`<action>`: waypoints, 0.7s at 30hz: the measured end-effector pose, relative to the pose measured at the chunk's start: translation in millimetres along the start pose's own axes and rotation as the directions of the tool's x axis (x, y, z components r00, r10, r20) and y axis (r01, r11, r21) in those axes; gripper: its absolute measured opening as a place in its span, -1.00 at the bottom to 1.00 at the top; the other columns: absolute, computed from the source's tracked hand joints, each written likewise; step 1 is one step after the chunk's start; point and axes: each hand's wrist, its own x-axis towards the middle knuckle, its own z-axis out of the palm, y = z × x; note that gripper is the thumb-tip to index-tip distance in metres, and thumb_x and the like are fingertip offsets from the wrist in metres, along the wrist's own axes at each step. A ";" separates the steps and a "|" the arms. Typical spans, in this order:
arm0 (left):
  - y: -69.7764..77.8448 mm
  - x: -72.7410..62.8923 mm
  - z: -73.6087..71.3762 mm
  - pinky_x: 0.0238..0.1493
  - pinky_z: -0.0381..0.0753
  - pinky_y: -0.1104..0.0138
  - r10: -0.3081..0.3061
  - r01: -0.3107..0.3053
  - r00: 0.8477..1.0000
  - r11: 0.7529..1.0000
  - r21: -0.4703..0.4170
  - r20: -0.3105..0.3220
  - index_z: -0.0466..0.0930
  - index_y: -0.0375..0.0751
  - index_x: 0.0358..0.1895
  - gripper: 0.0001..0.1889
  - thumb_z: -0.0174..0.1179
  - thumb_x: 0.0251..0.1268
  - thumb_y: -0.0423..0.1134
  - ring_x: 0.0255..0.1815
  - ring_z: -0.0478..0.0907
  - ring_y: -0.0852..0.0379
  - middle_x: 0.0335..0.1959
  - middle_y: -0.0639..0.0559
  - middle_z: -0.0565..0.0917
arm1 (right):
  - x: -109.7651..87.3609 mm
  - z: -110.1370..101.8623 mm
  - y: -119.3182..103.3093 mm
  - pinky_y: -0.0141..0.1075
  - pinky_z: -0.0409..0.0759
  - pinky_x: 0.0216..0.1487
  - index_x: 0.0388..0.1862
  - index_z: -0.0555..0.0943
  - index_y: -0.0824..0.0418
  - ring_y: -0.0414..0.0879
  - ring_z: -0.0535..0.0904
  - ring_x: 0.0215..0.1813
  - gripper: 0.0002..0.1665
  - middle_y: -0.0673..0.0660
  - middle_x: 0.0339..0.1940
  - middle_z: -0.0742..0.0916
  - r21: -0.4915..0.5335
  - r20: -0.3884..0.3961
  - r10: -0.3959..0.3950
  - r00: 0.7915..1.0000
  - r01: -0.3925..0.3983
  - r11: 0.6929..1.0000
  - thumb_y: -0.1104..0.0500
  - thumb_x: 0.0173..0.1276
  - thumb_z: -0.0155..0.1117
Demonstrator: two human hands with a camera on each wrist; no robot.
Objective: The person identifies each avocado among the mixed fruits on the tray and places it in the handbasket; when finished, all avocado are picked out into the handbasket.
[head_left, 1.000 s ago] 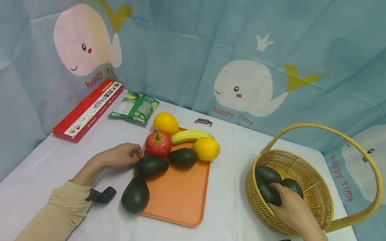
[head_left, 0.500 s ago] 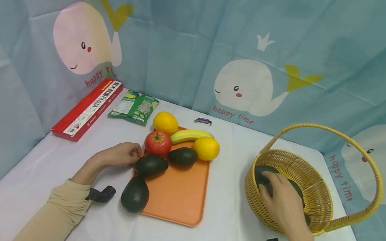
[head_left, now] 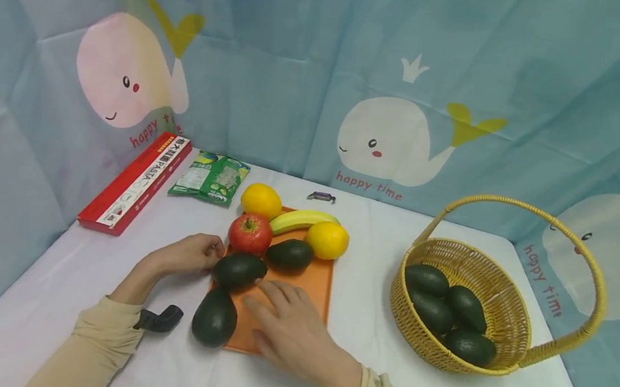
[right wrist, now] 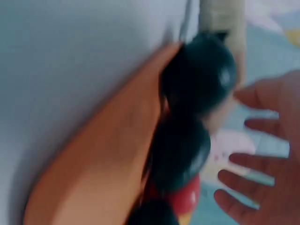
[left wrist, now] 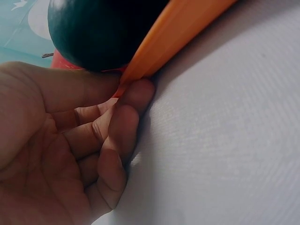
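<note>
As I read the head view, one orange tray (head_left: 322,291) lies on the white tabletop (head_left: 365,289), just left of and below the middle of the frame. Left hand (head_left: 192,254): at the tray's left side, thumb and forefinger pinching the rim, the other fingers curled alongside; the left wrist view gives me this plainly. Right hand (head_left: 297,332): hanging over the tray's lower part, fingers spread; the right wrist view is blurred, and I cannot tell whether they touch anything.

On the tray I count three avocados: a left avocado (head_left: 240,271) near the pinching fingers, a lower avocado (head_left: 214,318) just below it and overlapping the tray's edge, and an inner avocado (head_left: 289,255). Above these: one red fruit (head_left: 250,234), one banana (head_left: 302,220) and one lemon (head_left: 327,240) at the right edge; one orange-yellow fruit (head_left: 261,201) at the upper left corner.

Right of frame: one wicker basket (head_left: 414,336), handle raised, containing four dark green fruits (head_left: 467,308). Left of frame: one red-and-white box (head_left: 135,183), marked PASTA, with a green packet (head_left: 211,177) to its right. Above the banana: one purple wrapped sweet (head_left: 322,197). Backdrop: blue curtain (head_left: 286,101), whale prints, lettered "happy time".
</note>
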 end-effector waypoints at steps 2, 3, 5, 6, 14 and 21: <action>-0.7 -0.4 -0.1 -0.36 0.42 0.31 0.001 -0.001 1.000 1.000 0.006 -0.003 0.52 -0.35 -0.16 -0.82 0.03 0.20 -0.40 -0.46 0.43 0.13 -0.49 -0.02 0.56 | 8.2 5.1 -10.7 -0.12 0.43 0.32 0.42 0.34 -0.10 0.03 0.38 0.41 -0.31 0.11 0.46 0.42 0.006 0.083 -0.074 0.994 0.074 0.997 -0.16 0.34 0.22; -0.9 -0.4 -0.1 -0.35 0.42 0.31 0.001 -0.001 1.000 1.000 0.008 -0.004 0.53 -0.35 -0.17 -0.82 0.03 0.20 -0.39 -0.46 0.43 0.13 -0.49 -0.02 0.56 | 11.2 7.0 -14.7 -0.10 0.37 0.39 0.47 0.28 -0.14 0.06 0.30 0.48 -0.29 0.11 0.51 0.36 0.011 0.125 -0.102 0.987 0.101 0.995 -0.20 0.37 0.16; -1.3 -0.4 -0.4 -0.34 0.43 0.30 0.009 -0.009 1.000 1.000 0.016 -0.005 0.53 -0.35 -0.17 -0.83 0.03 0.20 -0.39 -0.45 0.43 0.13 -0.49 -0.02 0.56 | 15.2 9.8 -20.5 -0.05 0.27 0.47 0.52 0.20 -0.20 0.09 0.19 0.55 -0.27 0.09 0.57 0.27 0.014 0.193 -0.140 0.971 0.140 0.990 -0.27 0.41 0.06; -1.3 -0.3 -0.7 -0.35 0.43 0.30 0.011 -0.010 1.000 1.000 0.018 -0.006 0.53 -0.34 -0.17 -0.83 0.04 0.20 -0.38 -0.45 0.43 0.13 -0.49 -0.01 0.56 | 16.2 10.6 -22.4 -0.03 0.23 0.49 0.52 0.18 -0.22 0.11 0.17 0.56 -0.27 0.08 0.58 0.24 0.016 0.217 -0.149 0.965 0.150 0.989 -0.28 0.42 0.03; 1.0 -0.1 -1.5 -0.39 0.39 0.32 0.007 -0.007 1.000 1.000 0.004 -0.006 0.52 -0.34 -0.18 -0.84 0.05 0.20 -0.38 -0.47 0.42 0.13 -0.52 0.00 0.55 | 14.8 12.3 -23.9 -0.16 0.47 0.29 0.09 0.41 -0.02 0.00 0.49 0.32 -0.45 0.11 0.40 0.45 0.055 0.130 -0.108 0.986 0.102 0.993 -0.26 0.26 0.29; -0.3 -0.1 -0.5 -0.41 0.39 0.33 -0.002 0.002 1.000 1.000 -0.005 0.001 0.52 -0.35 -0.18 -0.84 0.07 0.21 -0.37 -0.47 0.41 0.14 -0.51 0.00 0.54 | 13.7 13.1 -23.3 -0.21 0.55 0.17 0.15 0.44 -0.04 -0.07 0.56 0.16 -0.43 0.11 0.24 0.53 0.027 0.114 -0.055 0.992 0.052 0.998 -0.03 0.18 0.41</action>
